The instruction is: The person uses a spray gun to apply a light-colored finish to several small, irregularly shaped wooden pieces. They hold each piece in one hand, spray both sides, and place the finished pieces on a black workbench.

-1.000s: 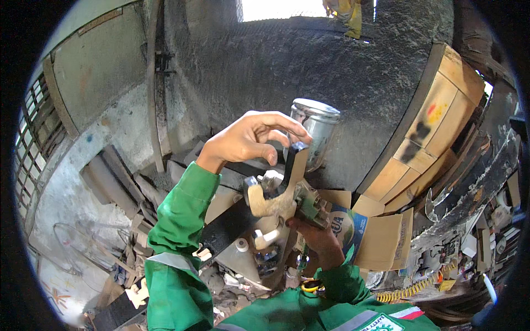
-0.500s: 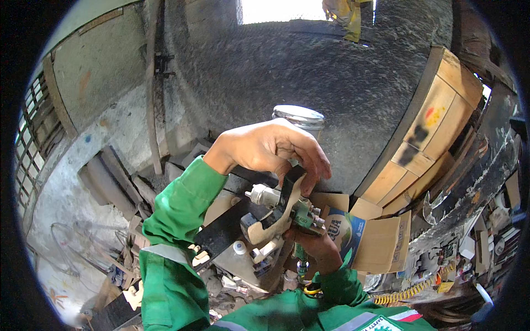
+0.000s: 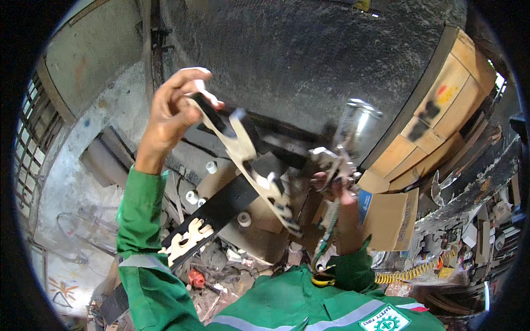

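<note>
My left hand (image 3: 171,113) is raised at the left, its thumb and fingers pinching one end of a long cut-out wooden piece (image 3: 238,151). The piece has a wavy outline, pale bare wood on the side toward me and black on other faces. It slants down to the right, its lower end blurred. At the right, my right hand (image 3: 343,190) is wrapped around a metal spray gun (image 3: 331,163), also blurred by motion. A shiny silver cup (image 3: 359,124) sits on top of the gun, and a green hose (image 3: 327,234) runs down from it. Piece and gun are apart.
Below lies a black board (image 3: 221,207) with another pale wooden cut-out (image 3: 190,241) on it. Several white cylinders, one a white roll (image 3: 244,219), stand around it. An open cardboard box (image 3: 389,223) and leaning wooden panels (image 3: 436,116) are at the right, near a coiled yellow hose (image 3: 408,289).
My left hand has moved up and left with the wooden piece, now stretched out away from the gun. My right hand has carried the spray gun to the right.
</note>
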### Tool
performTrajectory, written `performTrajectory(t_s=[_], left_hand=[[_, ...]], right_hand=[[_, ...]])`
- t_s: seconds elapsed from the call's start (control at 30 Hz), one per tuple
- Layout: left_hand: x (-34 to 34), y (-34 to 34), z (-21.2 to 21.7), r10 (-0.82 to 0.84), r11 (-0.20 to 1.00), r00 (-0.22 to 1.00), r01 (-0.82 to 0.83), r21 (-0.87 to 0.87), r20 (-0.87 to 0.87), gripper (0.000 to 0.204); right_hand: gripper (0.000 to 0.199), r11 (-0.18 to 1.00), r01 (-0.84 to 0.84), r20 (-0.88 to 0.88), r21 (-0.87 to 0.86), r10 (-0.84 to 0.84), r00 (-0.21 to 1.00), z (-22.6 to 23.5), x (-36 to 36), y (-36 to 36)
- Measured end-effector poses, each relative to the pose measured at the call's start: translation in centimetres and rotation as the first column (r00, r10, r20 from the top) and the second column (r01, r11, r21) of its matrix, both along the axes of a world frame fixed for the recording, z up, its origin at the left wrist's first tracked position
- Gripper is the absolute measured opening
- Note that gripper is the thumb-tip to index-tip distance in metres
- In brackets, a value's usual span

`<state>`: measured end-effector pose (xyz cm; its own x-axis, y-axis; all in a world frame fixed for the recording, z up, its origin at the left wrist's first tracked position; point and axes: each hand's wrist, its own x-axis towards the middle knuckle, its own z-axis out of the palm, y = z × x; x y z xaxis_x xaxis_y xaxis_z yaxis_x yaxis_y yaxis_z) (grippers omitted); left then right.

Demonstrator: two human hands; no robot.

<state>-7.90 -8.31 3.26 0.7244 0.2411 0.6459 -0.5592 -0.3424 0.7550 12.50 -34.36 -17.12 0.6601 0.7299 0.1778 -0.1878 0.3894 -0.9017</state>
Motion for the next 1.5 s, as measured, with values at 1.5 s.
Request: performTrajectory(t_s=[1.5], left_hand=[[6.6,-6.2,-15.2,0.787,0.584,0.491,-0.788,-0.194,0.373,0.033]], right_hand=[[0.030,0.898,0.440,0.849,0.027,-0.253,0.464,6.3,-8.1,-3.0]])
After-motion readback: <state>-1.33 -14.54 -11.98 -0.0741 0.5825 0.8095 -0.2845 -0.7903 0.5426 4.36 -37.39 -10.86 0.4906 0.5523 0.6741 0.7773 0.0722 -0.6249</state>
